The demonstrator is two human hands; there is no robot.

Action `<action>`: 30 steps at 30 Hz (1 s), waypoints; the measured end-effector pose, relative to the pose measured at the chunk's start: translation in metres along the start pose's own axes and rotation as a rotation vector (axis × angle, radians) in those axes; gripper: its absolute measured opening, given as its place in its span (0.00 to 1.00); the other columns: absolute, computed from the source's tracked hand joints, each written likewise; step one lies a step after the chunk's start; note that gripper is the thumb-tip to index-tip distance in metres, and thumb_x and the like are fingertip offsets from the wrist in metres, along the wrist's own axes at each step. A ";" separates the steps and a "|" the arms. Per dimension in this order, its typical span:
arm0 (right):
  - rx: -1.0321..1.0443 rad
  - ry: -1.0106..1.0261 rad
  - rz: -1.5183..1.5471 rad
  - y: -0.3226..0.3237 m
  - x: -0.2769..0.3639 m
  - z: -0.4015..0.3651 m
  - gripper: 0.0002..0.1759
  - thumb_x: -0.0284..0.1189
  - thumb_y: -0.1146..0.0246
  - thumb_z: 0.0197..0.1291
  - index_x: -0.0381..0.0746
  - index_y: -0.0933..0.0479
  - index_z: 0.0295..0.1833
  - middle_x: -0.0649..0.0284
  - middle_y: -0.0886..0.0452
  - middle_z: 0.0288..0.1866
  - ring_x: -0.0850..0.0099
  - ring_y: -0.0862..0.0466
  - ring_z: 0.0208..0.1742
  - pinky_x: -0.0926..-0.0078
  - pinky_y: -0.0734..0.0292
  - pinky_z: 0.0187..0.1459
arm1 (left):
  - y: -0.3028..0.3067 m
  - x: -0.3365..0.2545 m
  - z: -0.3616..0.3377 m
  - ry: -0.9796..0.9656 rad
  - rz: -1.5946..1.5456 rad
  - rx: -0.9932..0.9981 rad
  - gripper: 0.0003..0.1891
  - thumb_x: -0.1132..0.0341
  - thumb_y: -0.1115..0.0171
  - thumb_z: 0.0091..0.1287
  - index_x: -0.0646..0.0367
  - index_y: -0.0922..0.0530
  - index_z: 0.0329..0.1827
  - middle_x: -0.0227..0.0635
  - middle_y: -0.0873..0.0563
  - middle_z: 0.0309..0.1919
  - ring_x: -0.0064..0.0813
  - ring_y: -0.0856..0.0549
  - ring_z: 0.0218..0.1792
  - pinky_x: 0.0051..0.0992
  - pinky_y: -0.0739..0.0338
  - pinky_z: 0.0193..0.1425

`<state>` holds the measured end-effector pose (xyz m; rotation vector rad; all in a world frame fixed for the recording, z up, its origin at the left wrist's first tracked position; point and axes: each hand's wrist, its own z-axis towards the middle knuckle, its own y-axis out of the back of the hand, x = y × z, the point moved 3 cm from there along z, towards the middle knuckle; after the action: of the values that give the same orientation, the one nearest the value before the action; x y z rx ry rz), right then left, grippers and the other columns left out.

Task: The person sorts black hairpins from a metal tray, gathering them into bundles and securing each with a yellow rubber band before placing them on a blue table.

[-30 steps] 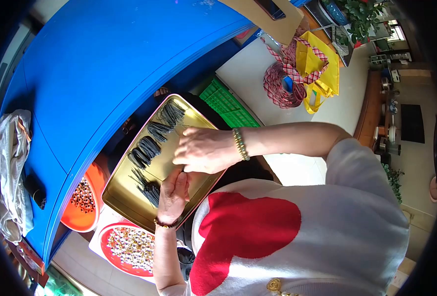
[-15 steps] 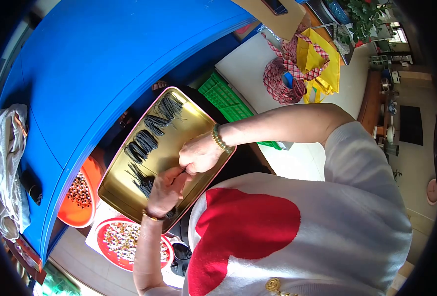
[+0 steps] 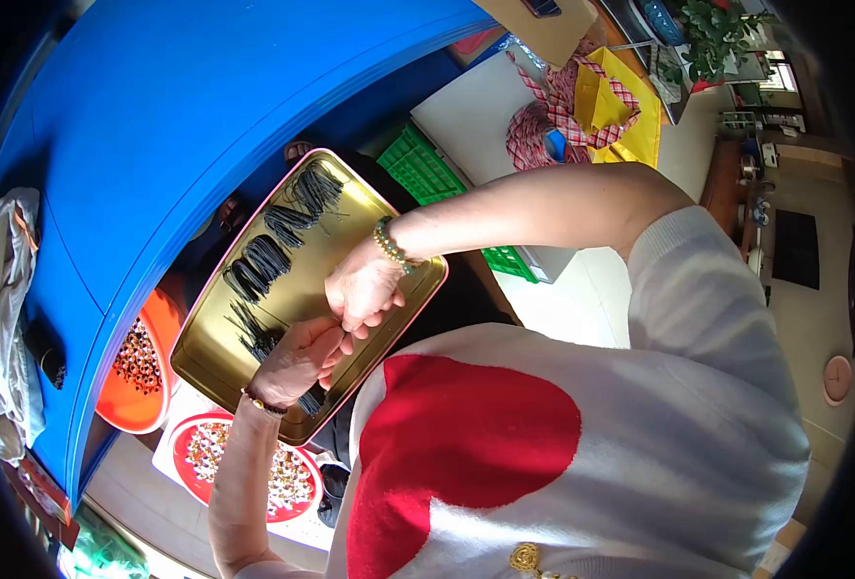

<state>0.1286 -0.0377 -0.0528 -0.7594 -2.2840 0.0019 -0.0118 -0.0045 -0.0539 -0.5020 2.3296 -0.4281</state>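
My right hand, with a green beaded bracelet at the wrist, meets my left hand over a gold metal tray. The fingers of both hands are closed and pressed together, tip to tip. Whatever they pinch is too small or too hidden to make out. Inside the tray lie several bundles of thin black cords: a looped bundle in the middle, another bundle at the far end, and loose cord ends beside my left hand. A further cord bundle lies partly under my left wrist.
A blue table spans the upper left. Below its edge stand an orange basin of dark beads and a red basin of pale, shiny beads. A green crate and a yellow bag with plaid braided cord are beyond the tray.
The view has shifted, so tray and hands appear farther left and slightly higher. My right hand has turned and its fingers have shifted against my left fingertips.
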 end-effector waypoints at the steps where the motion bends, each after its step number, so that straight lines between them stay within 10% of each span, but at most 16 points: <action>1: 0.028 0.003 0.025 0.002 -0.001 0.000 0.17 0.39 0.50 0.60 0.37 0.22 0.38 0.66 0.22 0.30 0.75 0.23 0.30 0.74 0.26 0.30 | 0.000 0.001 -0.001 -0.012 0.033 -0.029 0.11 0.64 0.54 0.67 0.61 0.27 0.30 0.21 0.33 0.16 0.11 0.35 0.15 0.15 0.34 0.17; 12: -0.063 0.148 0.077 -0.001 -0.004 -0.010 0.20 0.39 0.52 0.63 0.32 0.25 0.41 0.60 0.20 0.32 0.71 0.20 0.29 0.73 0.23 0.32 | -0.003 -0.007 -0.007 -0.277 0.371 -0.236 0.10 0.69 0.54 0.64 0.63 0.27 0.27 0.24 0.31 0.15 0.12 0.35 0.14 0.16 0.39 0.16; 20: -0.487 0.221 -0.434 -0.018 0.004 -0.008 0.16 0.30 0.52 0.54 0.33 0.21 0.31 0.50 0.20 0.29 0.60 0.19 0.30 0.63 0.23 0.32 | -0.007 -0.002 -0.006 -0.419 0.535 -0.349 0.09 0.71 0.53 0.62 0.66 0.26 0.28 0.36 0.25 0.18 0.23 0.27 0.20 0.23 0.33 0.27; 23: -0.647 0.227 -0.481 -0.022 0.008 -0.012 0.15 0.30 0.51 0.53 0.34 0.21 0.27 0.49 0.20 0.27 0.56 0.19 0.30 0.62 0.24 0.35 | -0.007 -0.003 -0.006 -0.408 0.681 -0.483 0.07 0.70 0.51 0.61 0.62 0.25 0.29 0.47 0.21 0.23 0.47 0.20 0.27 0.35 0.27 0.32; 30: -1.021 0.232 -0.652 0.004 0.019 -0.014 0.08 0.27 0.44 0.49 0.33 0.27 0.25 0.51 0.24 0.17 0.58 0.20 0.21 0.63 0.26 0.26 | 0.004 -0.038 -0.003 -0.555 0.966 -1.002 0.06 0.70 0.49 0.59 0.58 0.28 0.25 0.47 0.22 0.19 0.49 0.21 0.23 0.41 0.28 0.28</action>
<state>0.1289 -0.0280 -0.0311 -0.3854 -2.1082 -1.5396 0.0105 0.0172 -0.0323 0.1256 1.7920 1.2074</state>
